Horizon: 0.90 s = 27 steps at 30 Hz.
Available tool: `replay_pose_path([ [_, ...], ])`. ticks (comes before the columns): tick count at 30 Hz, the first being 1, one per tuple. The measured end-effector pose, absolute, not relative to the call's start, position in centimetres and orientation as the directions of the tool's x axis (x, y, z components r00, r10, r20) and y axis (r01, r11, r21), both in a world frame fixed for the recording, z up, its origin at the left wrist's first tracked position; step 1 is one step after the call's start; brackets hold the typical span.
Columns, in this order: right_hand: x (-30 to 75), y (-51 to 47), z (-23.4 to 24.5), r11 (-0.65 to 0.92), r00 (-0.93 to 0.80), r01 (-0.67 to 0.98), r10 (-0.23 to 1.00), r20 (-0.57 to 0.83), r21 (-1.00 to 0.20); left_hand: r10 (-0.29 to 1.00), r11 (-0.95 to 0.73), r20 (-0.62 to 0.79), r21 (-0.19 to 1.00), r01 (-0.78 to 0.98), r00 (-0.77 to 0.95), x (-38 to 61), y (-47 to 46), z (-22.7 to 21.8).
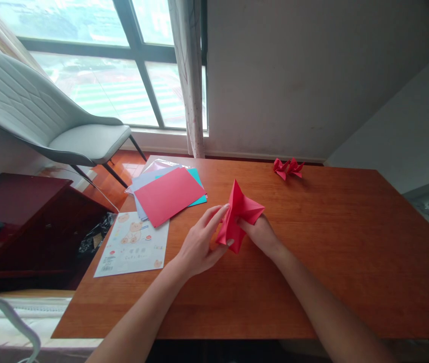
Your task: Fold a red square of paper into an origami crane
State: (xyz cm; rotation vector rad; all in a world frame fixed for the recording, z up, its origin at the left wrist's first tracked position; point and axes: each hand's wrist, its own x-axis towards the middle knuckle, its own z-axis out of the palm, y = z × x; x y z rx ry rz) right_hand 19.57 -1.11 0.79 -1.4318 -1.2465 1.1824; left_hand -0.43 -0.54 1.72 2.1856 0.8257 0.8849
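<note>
A folded piece of red origami paper (239, 209) with several pointed flaps is held up over the middle of the table, one point upward. My left hand (204, 242) grips its left side, fingertips on the upper flap and thumb near the lower edge. From the right, my right hand (260, 234) pinches it, the thumb pressed into the central fold and the other fingers hidden behind the paper.
Two small red folded-paper figures (288, 168) sit near the table's back edge. Coloured paper sheets (171, 195), red on top, lie left, beside a white sheet with a bear print (135, 247). A grey chair (89, 141) stands beyond the wooden table (343, 257), near the window.
</note>
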Motion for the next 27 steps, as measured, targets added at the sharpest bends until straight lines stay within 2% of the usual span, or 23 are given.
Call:
replay_pose_path([
  [3,19.9,-1.0,1.0,-0.138,-0.004,0.062,0.990,-0.138,-0.989,0.670,-0.601,0.337,0.769,0.218,0.661,-1.0,-0.3,2.3],
  [6,20.3,-1.0,1.4,-0.166,-0.047,-0.050,0.985,-0.164,-0.985,0.659,-0.540,0.326,0.832,0.126,0.678,-1.6,0.0,2.7],
  [10,20.6,-1.0,1.9,-0.224,-0.033,-0.123,0.975,-0.222,-0.967,0.679,-0.492,0.284,0.860,0.133,0.677,-1.8,0.2,3.1],
  [17,20.5,-1.1,2.6,-0.206,-0.115,-0.108,0.974,-0.194,-0.972,0.653,-0.447,0.202,0.881,0.156,0.730,-1.9,0.1,3.7],
  [27,20.9,-1.2,2.8,-0.244,-0.125,-0.013,0.963,-0.241,-0.970,0.709,-0.556,0.263,0.779,0.290,0.654,-1.8,0.5,2.7],
])
